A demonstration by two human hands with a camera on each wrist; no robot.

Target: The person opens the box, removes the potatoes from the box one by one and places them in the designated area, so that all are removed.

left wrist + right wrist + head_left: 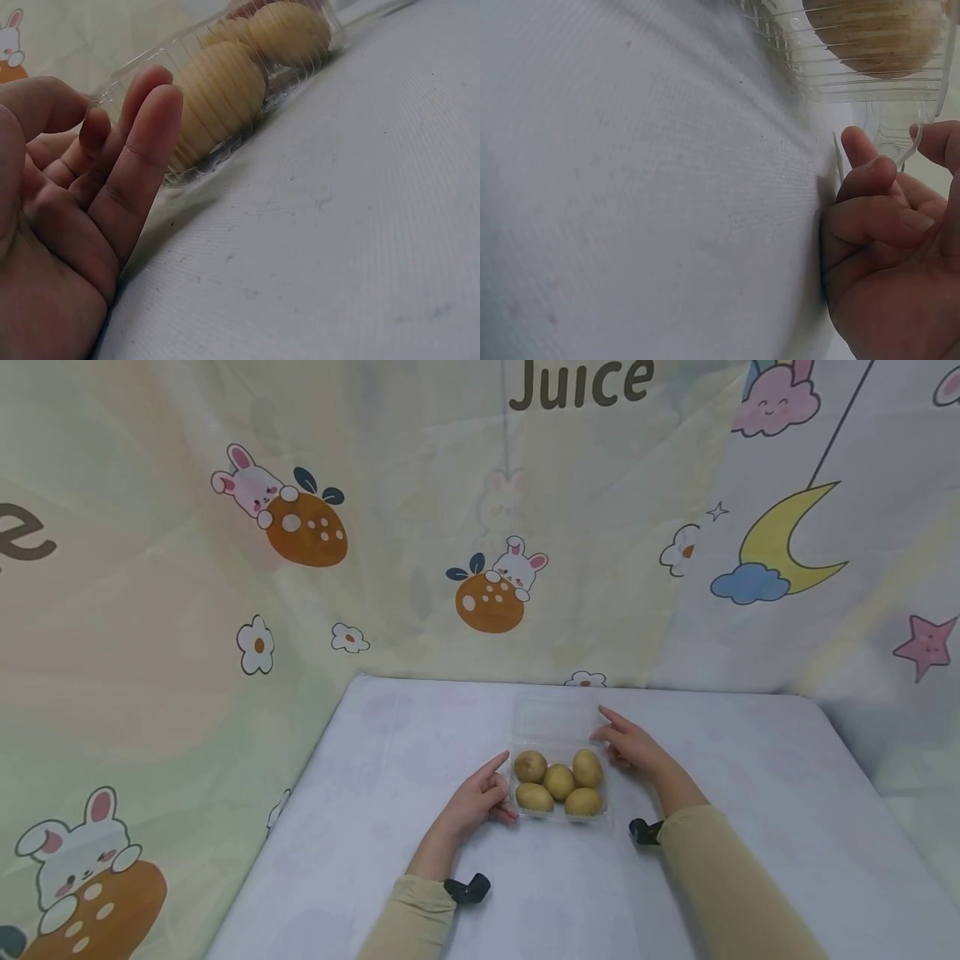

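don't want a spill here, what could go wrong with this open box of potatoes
With the lid folded back, the potatoes could roll out if the box tips. The right hand, at the lid's edge, might drag the box. Its plastic looks thin; the left hand could dent it.

Yellow-brown potatoes, clear ribbed box, white tabletop, beige sleeves, bunny-print pastel backdrop

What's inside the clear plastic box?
Five potatoes sit in the box: two at the back, one in the middle, two in front. The lid is open. The head view can't show the potatoes' undersides or the box floor right beneath them.
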